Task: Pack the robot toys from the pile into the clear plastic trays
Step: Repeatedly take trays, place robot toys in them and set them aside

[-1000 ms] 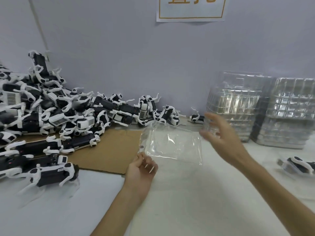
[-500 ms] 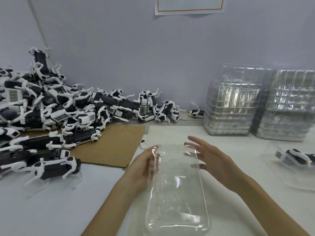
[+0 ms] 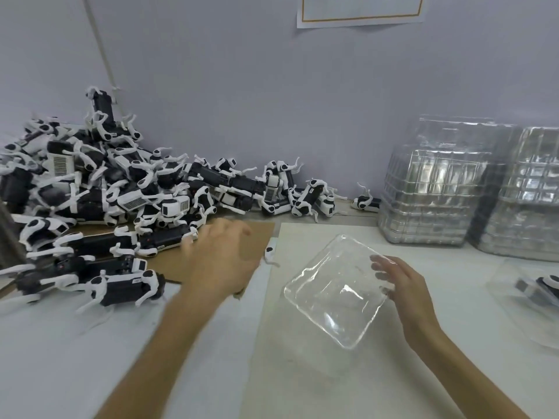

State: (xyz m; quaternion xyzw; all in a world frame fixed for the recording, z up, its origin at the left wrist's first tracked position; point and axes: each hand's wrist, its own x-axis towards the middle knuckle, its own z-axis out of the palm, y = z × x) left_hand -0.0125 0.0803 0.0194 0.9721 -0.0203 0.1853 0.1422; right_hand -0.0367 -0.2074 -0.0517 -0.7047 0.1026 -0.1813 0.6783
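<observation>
Head view: my right hand (image 3: pixel 405 287) pinches the clear tray (image 3: pixel 332 294) by its 3 o'clock rim. My left hand (image 3: pixel 222 258), fingers loose and empty, hovers by the pile (image 3: pixel 121 192) at 10 o'clock. Its tangle could drag several out.

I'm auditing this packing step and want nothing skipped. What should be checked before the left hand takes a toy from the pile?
1. Right hand grips the clear tray by its edge: ok.
2. Clear tray empty: ok.
3. Left hand free, holding nothing: ok.
4. Nearest robot toy lies just beyond the left hand: ok.
5. Clear tray resting flat on the mat: cannot tell.
</observation>
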